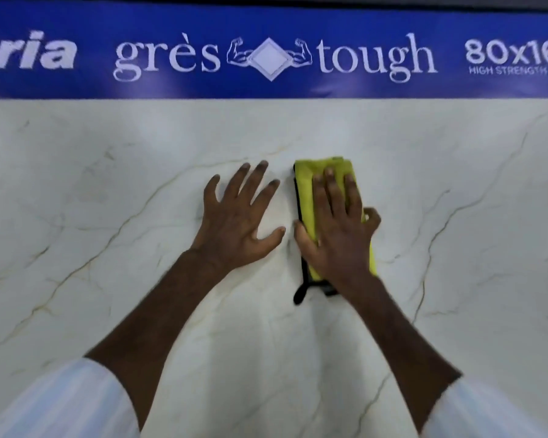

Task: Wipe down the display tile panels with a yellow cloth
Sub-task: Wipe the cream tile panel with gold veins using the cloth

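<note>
1. A blue banner (184,86) ran the full width of the view, well beyond the fingertips (329,172).
2. Its white lettering read "grès tough" straight ahead of the fingertips, with a tile-and-flexed-arms emblem (270,58) between the words.
3. Cut-off "aria" stood far left of the fingers, "80x16" far right.
4. A dark strip (424,0) edged the banner's far side.

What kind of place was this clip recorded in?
Probably a tile showroom: a marble-look tile panel under a blue banner reading "grès tough" with a size, and the right hand pressing a yellow cloth on it.
</note>
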`<state>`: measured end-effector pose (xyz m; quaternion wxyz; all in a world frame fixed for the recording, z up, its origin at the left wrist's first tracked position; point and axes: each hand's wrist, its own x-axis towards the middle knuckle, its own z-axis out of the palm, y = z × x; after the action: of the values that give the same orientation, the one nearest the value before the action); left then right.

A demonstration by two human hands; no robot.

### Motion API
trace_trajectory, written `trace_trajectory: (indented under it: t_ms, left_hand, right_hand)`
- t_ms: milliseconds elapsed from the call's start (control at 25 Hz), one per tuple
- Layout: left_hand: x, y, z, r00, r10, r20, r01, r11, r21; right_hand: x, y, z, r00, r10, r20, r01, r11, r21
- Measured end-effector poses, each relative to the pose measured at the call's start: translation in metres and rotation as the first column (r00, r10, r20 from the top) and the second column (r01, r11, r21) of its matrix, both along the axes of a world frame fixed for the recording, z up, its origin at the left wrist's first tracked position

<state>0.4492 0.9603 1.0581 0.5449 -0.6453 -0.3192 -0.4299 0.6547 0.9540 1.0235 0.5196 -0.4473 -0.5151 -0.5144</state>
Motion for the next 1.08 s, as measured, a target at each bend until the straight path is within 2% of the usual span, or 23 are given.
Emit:
trace_trajectory:
  t_ms: [200,320,440,520,600,680,760,840,920,1000,1080]
  left_hand:
    - [0.0,0.02,-0.01,1.0,0.01,-0.005,-0.01,1.0,0.017]
    - [0.006,0.016,-0.012,0.999,0.037,0.027,-0.037,0.999,-0.031]
    - [0.003,0.018,-0.013,0.999,0.0,0.033,0.0,1.0,-0.019]
    - [0.003,0.02,-0.013,0.999,-0.008,0.032,0.008,1.0,0.007]
    - [0.006,0.02,-0.014,0.998,-0.028,0.049,0.027,0.999,0.024]
    - [0.009,0.017,-0.013,0.993,-0.092,0.072,0.088,0.995,0.05]
    - [0.017,0.01,-0.006,0.983,-0.166,0.072,0.161,0.984,0.076]
    - [0.033,-0.001,0.005,0.972,-0.224,0.075,0.218,0.973,0.08]
    - [0.055,-0.009,0.005,0.976,-0.212,0.053,0.21,0.977,0.034]
    - [0.065,-0.005,-0.007,0.986,-0.164,0.006,0.164,0.986,-0.033]
    - [0.066,0.007,-0.023,0.996,-0.085,-0.03,0.084,0.996,-0.031]
  right_hand:
    - [0.005,0.008,0.121,1.0,-0.001,0.007,0.001,1.0,-0.007]
    - [0.005,0.001,0.162,1.0,0.012,0.008,-0.011,0.995,-0.097]
    - [0.01,0.001,0.153,0.999,0.005,0.032,-0.004,0.999,-0.032]
    - [0.013,0.002,0.11,0.998,-0.001,0.056,-0.001,0.999,0.05]
    - [0.018,0.004,0.054,0.996,0.02,0.092,-0.024,0.999,0.034]
    - [0.024,0.002,0.034,0.994,0.047,0.095,-0.047,0.999,-0.004]
    - [0.03,0.002,0.067,0.998,0.029,0.059,-0.028,0.999,-0.017]
    - [0.037,-0.002,0.13,1.0,-0.015,0.014,0.016,1.0,-0.027]
    - [0.054,-0.011,0.186,1.0,-0.019,-0.023,0.015,0.991,-0.132]
    - [0.075,-0.007,0.201,1.0,0.007,-0.014,-0.009,0.989,-0.147]
    - [0.086,-0.004,0.177,1.0,-0.001,0.022,0.003,0.998,-0.062]
